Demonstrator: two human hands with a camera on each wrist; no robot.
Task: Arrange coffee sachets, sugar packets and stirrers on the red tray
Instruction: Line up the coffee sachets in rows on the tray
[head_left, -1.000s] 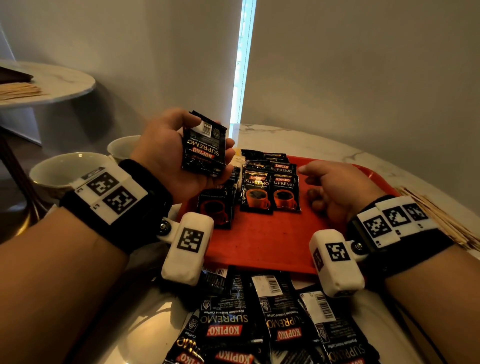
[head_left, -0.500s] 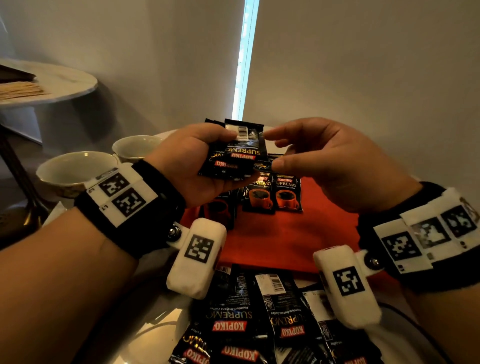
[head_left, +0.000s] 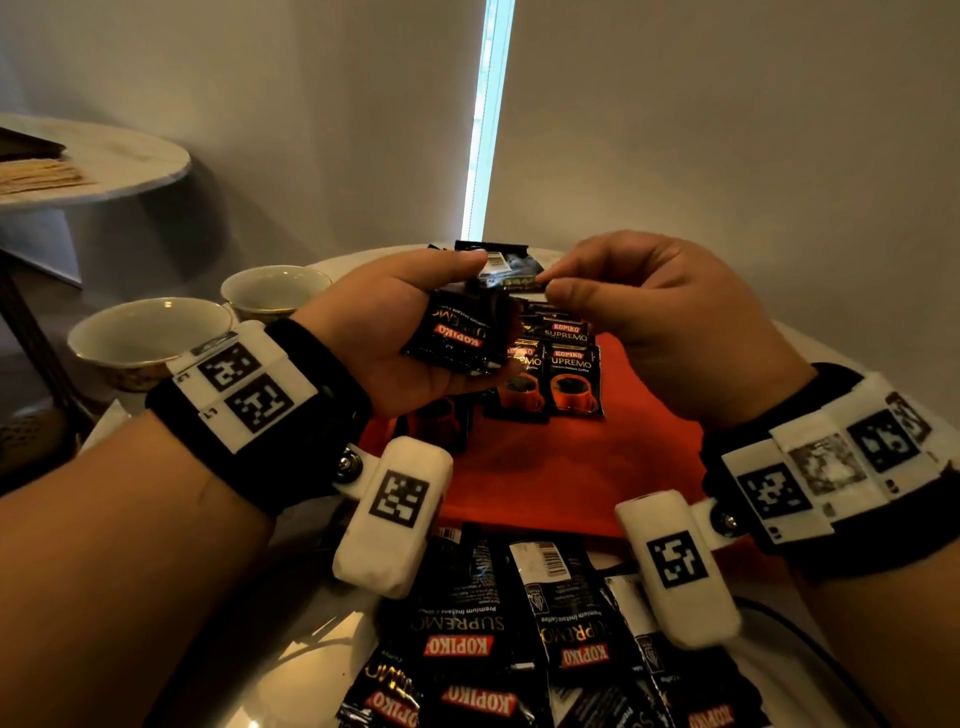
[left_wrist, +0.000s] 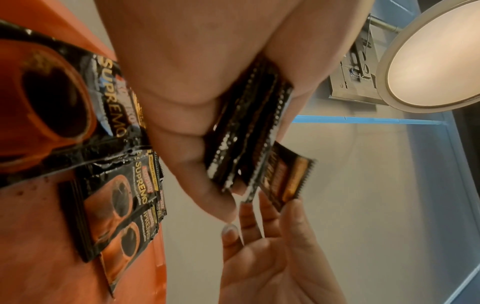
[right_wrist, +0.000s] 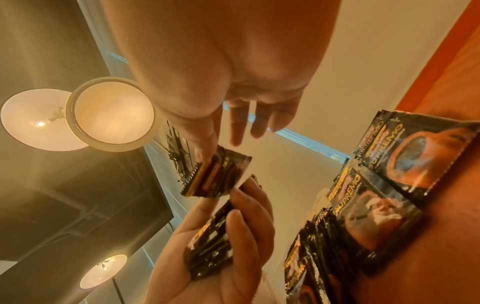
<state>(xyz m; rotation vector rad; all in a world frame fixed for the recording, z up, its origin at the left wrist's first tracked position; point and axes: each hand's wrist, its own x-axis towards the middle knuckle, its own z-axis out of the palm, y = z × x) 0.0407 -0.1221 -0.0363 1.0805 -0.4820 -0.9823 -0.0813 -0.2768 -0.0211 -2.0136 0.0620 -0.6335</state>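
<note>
**Both hands on sachets above the tray**

Left hand (head_left: 410, 332) was raised over the red tray (head_left: 561, 478), fingers and thumb curled round a small stack (head_left: 457, 332) of black coffee sachets, backs toward the head camera. Left wrist view showed the stack edge-on (left_wrist: 246, 127), clamped between thumb and fingers.

Right hand (head_left: 660, 322) was just beside it, thumb and forefinger pinching the corner of one sachet (head_left: 511, 273) at the top of that stack. Right wrist view: the pinched sachet (right_wrist: 218, 176) was fanned out from the rest, other fingers loosely extended. Whether it had fully cleared the stack, can't tell.

Tray contents:
- Rows of sachets (head_left: 566, 374) lay face up, overlapping, at the far middle, under the hands.
- More sachets (head_left: 441, 421) sat at the left edge, mostly hidden by the left hand.
- Near half of the tray was bare red.

Off the tray:
- Loose pile of sachets (head_left: 519, 634) on the table at the near edge, mostly backs up, barcodes showing.
- Two cups (head_left: 150, 332) stood to the left of the tray, touching or nearly so. Contents not visible.
- Side table (head_left: 124, 161) at far left carried a flat tan stack, too small to identify.
</note>
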